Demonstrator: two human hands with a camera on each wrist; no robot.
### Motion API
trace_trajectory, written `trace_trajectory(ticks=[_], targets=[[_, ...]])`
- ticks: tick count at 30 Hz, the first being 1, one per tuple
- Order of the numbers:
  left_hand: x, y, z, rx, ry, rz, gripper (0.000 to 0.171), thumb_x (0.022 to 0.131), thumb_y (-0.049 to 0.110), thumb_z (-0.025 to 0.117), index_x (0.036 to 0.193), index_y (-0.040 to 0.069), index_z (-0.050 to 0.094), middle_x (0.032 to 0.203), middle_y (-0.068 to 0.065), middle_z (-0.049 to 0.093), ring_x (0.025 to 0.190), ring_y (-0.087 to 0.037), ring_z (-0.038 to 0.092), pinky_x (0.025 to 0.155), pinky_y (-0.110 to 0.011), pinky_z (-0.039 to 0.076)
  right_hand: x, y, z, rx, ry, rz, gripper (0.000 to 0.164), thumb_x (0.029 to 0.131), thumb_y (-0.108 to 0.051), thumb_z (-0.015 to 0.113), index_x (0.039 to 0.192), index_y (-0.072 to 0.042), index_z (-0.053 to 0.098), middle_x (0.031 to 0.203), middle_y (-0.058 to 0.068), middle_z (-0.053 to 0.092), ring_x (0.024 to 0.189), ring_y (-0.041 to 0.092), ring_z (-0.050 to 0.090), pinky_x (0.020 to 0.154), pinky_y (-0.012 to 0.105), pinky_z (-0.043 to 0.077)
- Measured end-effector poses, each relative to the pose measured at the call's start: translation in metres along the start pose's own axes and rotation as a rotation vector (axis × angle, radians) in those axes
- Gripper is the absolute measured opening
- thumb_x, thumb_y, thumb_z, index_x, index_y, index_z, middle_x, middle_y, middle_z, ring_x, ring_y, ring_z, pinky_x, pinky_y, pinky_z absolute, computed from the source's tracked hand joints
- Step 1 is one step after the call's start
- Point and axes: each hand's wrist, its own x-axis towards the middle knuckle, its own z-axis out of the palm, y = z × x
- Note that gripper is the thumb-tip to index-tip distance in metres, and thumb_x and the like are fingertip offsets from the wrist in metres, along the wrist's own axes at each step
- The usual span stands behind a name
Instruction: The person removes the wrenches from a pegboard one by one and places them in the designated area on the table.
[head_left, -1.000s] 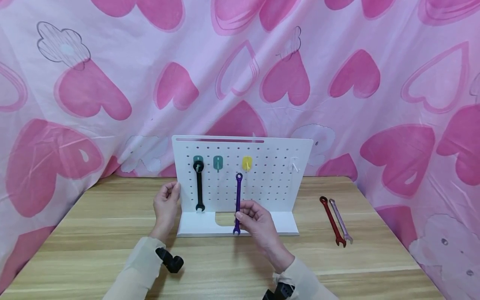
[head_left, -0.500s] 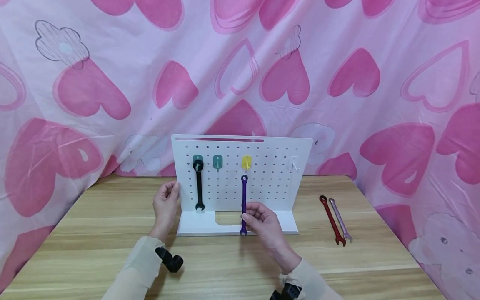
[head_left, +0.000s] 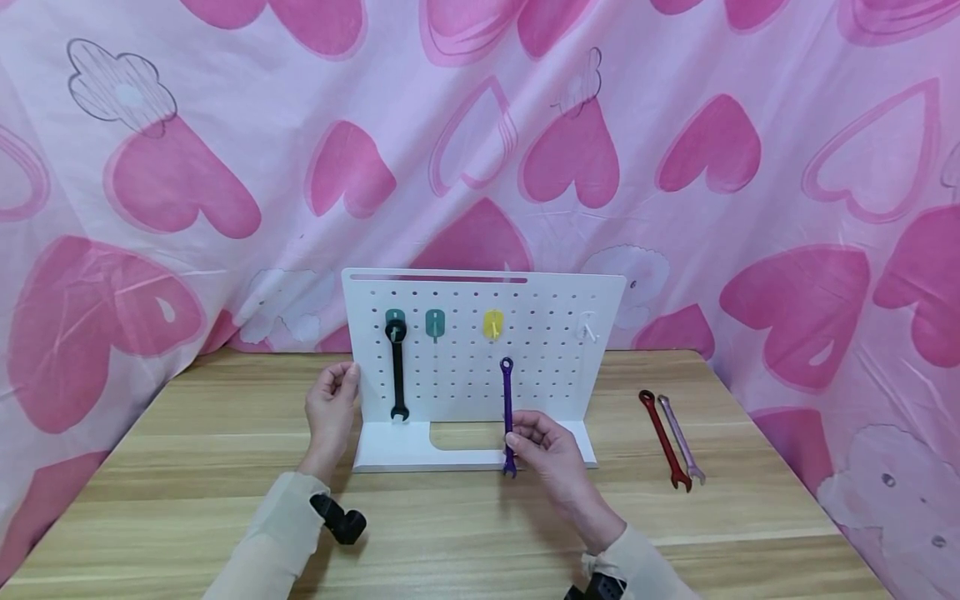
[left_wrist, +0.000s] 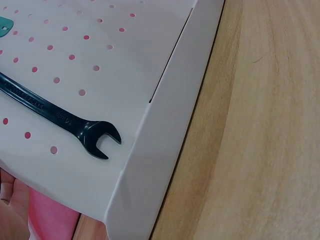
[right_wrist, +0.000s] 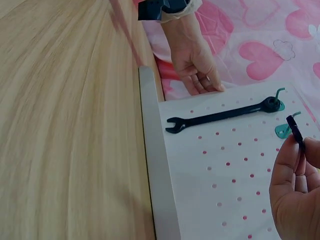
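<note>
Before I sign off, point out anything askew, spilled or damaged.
Nothing stands out: no spill or damage shows. The black wrench hangs straight, the right hand holds the purple wrench, and the red wrench and silver wrench lie side by side.

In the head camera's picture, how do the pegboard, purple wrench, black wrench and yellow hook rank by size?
Largest to smallest:
white pegboard
purple combination wrench and black combination wrench, unranked: purple looks longer, black thicker
yellow hook

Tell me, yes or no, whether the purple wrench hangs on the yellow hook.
No: the right hand holds the purple wrench, its ring end below the yellow hook.
</note>
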Motion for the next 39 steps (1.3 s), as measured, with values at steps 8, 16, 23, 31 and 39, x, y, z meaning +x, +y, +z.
trace_trajectory(ticks=[8, 16, 23, 31, 39], targets=[[0.000, 0.000, 0.001, 0.007, 0.001, -0.011, 0.036, 0.094, 0.039, 0.053, 0.110, 0.007, 0.058, 0.093, 0.003, 0.053, 0.084, -0.006, 0.049, 0.069, -0.007, 0.045, -0.002, 0.004, -0.017, -0.049, 0.020, 0.001, 0.028, 0.084, 0.006, 0.062, 0.110, 0.011, 0.055, 0.080, -0.003, 0.061, 0.073, 0.006, 0.057, 0.064, 0.020, 0.052], [0.000, 0.001, 0.000, -0.003, -0.006, -0.026, 0.038, 0.093, 0.042, 0.053, 0.111, 0.008, 0.057, 0.094, 0.005, 0.053, 0.086, -0.007, 0.049, 0.070, -0.006, 0.046, -0.006, 0.008, -0.035, -0.100, 0.058, 0.011, 0.026, 0.083, 0.005, 0.064, 0.108, 0.008, 0.057, 0.081, -0.003, 0.060, 0.073, 0.006, 0.056, 0.064, 0.019, 0.052], [0.000, 0.001, 0.001, -0.017, 0.005, -0.034, 0.036, 0.092, 0.042, 0.054, 0.109, 0.010, 0.058, 0.095, 0.004, 0.055, 0.088, -0.006, 0.051, 0.075, -0.007, 0.048, -0.009, 0.008, -0.046, -0.124, 0.093, 0.056, 0.030, 0.083, 0.006, 0.063, 0.112, 0.010, 0.055, 0.082, -0.001, 0.060, 0.074, 0.008, 0.056, 0.064, 0.019, 0.051], [-0.002, 0.002, 0.001, -0.029, -0.007, -0.029, 0.036, 0.093, 0.038, 0.054, 0.111, 0.007, 0.057, 0.094, 0.004, 0.054, 0.087, -0.005, 0.051, 0.076, -0.006, 0.047, -0.013, 0.007, -0.058, -0.136, 0.098, 0.081, 0.032, 0.085, 0.002, 0.063, 0.115, 0.008, 0.055, 0.085, -0.003, 0.060, 0.077, 0.008, 0.056, 0.067, 0.021, 0.051], [-0.002, 0.004, 0.001, -0.025, -0.013, -0.026, 0.037, 0.094, 0.039, 0.053, 0.112, 0.006, 0.057, 0.095, 0.003, 0.054, 0.088, -0.005, 0.051, 0.077, -0.007, 0.048, -0.014, 0.008, -0.069, -0.125, 0.121, 0.075, 0.031, 0.084, 0.004, 0.062, 0.114, 0.007, 0.055, 0.087, -0.003, 0.061, 0.078, 0.008, 0.057, 0.068, 0.020, 0.052]])
